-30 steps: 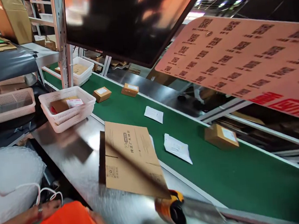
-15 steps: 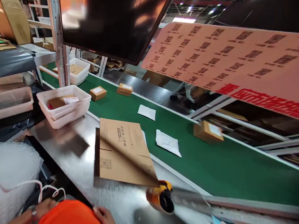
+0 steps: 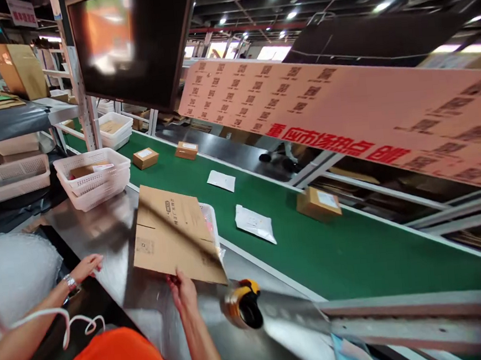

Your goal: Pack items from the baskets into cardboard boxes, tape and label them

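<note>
A flattened cardboard carton (image 3: 173,229) with printed text lies tilted over a white basket (image 3: 211,218), hiding most of it. My right hand (image 3: 183,292) pinches the carton's near edge, thumb on top and fingers partly hidden below. To the left, my left hand (image 3: 88,267) hovers over the metal table's near edge, holding nothing, its fingers loosely bent and pointing right. A yellow and black tape roll or scanner-like object (image 3: 244,304), blurred, stands right of my right hand.
Stacked white baskets (image 3: 95,183) stand at the left of the metal table. Beyond runs a green conveyor belt (image 3: 288,254) with small boxes (image 3: 319,202) and white mailers (image 3: 255,223). Bubble wrap (image 3: 19,280) lies at left. A monitor (image 3: 130,50) and a pink code sheet (image 3: 251,99) hang above.
Both hands have come up from beside my body. My right hand has reached forward and taken hold of the carton's near edge; my left has moved over the table edge. The view has shifted.
</note>
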Demonstrator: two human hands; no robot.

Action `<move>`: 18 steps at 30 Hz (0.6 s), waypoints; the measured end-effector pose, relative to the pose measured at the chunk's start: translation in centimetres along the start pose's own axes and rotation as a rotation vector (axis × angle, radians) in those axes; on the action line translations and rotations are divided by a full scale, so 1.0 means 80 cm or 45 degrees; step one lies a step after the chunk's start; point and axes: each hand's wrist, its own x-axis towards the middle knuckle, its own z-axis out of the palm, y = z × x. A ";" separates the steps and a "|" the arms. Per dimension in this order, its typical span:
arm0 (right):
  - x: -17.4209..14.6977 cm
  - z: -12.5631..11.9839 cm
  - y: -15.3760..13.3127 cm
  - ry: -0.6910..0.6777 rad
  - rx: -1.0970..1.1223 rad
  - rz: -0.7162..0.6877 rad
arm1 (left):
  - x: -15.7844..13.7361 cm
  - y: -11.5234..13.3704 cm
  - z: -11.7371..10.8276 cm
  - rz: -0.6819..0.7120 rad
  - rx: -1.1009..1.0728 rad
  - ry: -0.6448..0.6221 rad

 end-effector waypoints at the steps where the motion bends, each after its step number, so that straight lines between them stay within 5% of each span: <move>1: -0.012 0.010 0.007 -0.057 0.040 0.027 | 0.001 0.018 0.013 0.031 -0.206 -0.086; 4: -0.043 0.037 0.032 -0.265 0.085 0.147 | -0.007 0.060 0.052 0.179 -0.613 -0.314; 8: -0.038 0.036 0.045 -0.366 0.032 0.278 | -0.030 0.090 0.059 0.285 -0.630 -0.262; 13: 0.034 0.002 0.012 0.061 0.016 0.276 | -0.055 0.112 -0.014 0.294 -0.422 -0.186; 18: 0.078 0.005 -0.014 0.287 -0.219 0.190 | -0.069 0.135 -0.087 0.402 -0.040 -0.080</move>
